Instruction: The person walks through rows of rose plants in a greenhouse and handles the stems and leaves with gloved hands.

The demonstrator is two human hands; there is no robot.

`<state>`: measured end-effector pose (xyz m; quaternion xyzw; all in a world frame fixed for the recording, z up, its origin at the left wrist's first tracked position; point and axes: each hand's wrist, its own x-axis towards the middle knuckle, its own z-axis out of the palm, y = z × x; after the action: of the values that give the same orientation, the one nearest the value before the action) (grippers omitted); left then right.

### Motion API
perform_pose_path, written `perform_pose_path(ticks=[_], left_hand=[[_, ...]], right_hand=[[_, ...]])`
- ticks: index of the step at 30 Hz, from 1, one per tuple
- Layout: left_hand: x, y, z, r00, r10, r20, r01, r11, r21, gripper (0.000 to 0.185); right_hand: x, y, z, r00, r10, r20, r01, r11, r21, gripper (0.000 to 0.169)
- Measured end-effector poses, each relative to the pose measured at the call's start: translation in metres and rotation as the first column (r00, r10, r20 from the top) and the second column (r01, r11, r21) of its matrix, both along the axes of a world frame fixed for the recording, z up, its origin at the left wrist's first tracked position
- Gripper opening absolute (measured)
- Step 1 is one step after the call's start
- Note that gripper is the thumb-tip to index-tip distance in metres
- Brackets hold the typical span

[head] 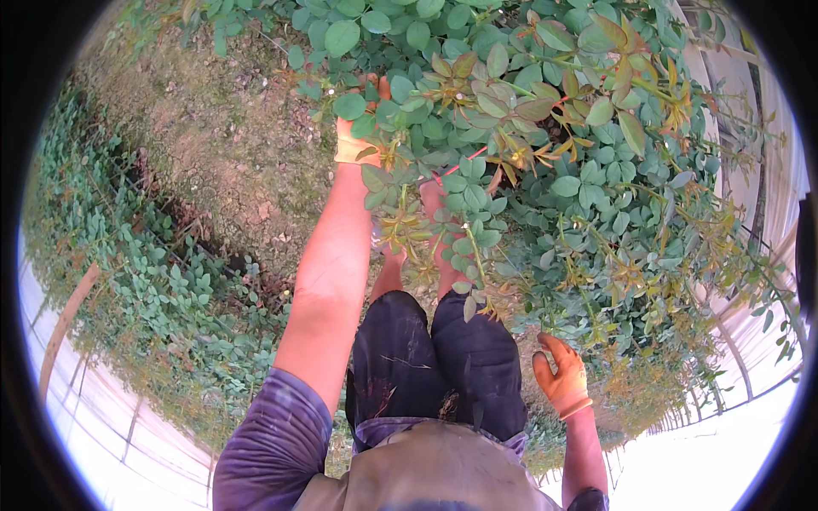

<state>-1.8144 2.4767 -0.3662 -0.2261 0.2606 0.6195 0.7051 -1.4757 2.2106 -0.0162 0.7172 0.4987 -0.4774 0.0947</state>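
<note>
My left hand (355, 142), in an orange work glove, reaches forward into the leaves of a rose bush (476, 115). Leaves cover most of its fingers, so whatever they touch is hidden. Out to the right of my knees is my right hand (563, 377), also gloved in orange. Its thumb and fingers are apart and curved, and I see nothing between them. Rose foliage lies just beyond that hand. Reddish young shoots (517, 153) stick out of the bush over my feet. A thin red strand (470, 160) shows among the stems.
Bare soil (268, 153) forms a path to the left of my arm. Another row of rose bushes (166, 306) runs beyond it, with a wooden pole (69, 326) at its edge. Pale greenhouse sheeting (776, 108) rises at the right. Thorny-looking stems lean towards my legs (441, 358).
</note>
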Motion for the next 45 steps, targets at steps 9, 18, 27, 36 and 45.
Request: perform_pose_path(ticks=[9, 18, 27, 36, 45], left_hand=[[-0.041, -0.007, -0.033, 0.574, -0.710, -0.407, 0.573, 0.704, -0.419, 0.035], [-0.136, -0.110, -0.058, -0.494, -0.783, -0.378, 0.555, 0.050, -0.830, 0.037], [-0.121, -0.139, 0.115, -0.458, -0.723, -0.517, 0.482, 0.286, -0.828, 0.046], [-0.067, -0.051, 0.265, -0.316, -0.531, -0.786, 0.597, 0.533, -0.600, 0.043], [0.036, 0.044, 0.311, -0.369, -0.271, -0.889, 0.728, 0.511, -0.458, 0.045]], right_hand=[[-0.010, -0.026, -0.014, 0.992, -0.097, -0.080, 0.102, 0.993, 0.061, 0.035], [-0.018, -0.028, -0.031, 0.989, -0.069, -0.127, 0.097, 0.970, 0.224, 0.036], [-0.044, 0.055, -0.050, 0.961, -0.127, -0.244, 0.239, 0.826, 0.511, 0.038], [-0.089, 0.158, -0.114, 0.900, -0.268, -0.344, 0.427, 0.704, 0.567, 0.026], [-0.084, 0.236, -0.184, 0.588, -0.686, -0.429, 0.808, 0.470, 0.356, 0.025]])
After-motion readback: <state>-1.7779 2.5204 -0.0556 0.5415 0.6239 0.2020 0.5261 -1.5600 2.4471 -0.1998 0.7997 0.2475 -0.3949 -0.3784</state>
